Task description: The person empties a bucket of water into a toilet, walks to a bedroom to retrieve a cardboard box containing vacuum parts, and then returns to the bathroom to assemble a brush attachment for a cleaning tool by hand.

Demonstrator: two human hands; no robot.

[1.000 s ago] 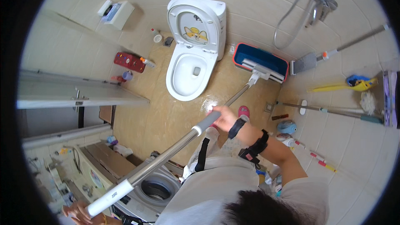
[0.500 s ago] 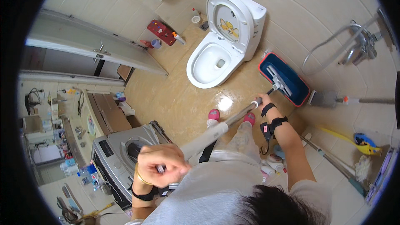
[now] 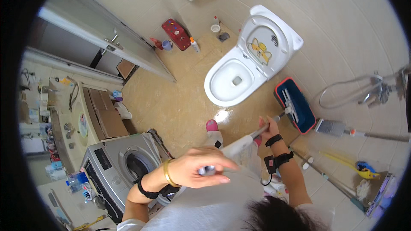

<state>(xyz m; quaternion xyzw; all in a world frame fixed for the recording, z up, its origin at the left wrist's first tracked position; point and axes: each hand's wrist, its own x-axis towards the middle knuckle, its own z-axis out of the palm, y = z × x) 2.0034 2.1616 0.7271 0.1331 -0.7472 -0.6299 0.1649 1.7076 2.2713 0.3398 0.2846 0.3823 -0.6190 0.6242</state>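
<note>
A mop with a light grey pole runs slantwise between my hands, its white head resting in a dark blue bucket with a red rim. Lower on the pole, near the bucket, my right hand is closed round it. My left hand is around the upper end of the handle, whose tip shows between thumb and fingers. Its grip looks loose, with some fingers stretched forward. The pole partly blurs beside this hand.
A white toilet with its lid up stands ahead, left of the bucket. At left are a washing machine, a cardboard box and a door. A flat grey brush-like tool and a shower fixture are at right.
My left hand has shifted right, and its fingers have loosened from a fist to partly stretched. My right hand still grips the pole slightly lower in view. The whole view has turned a little.
</note>
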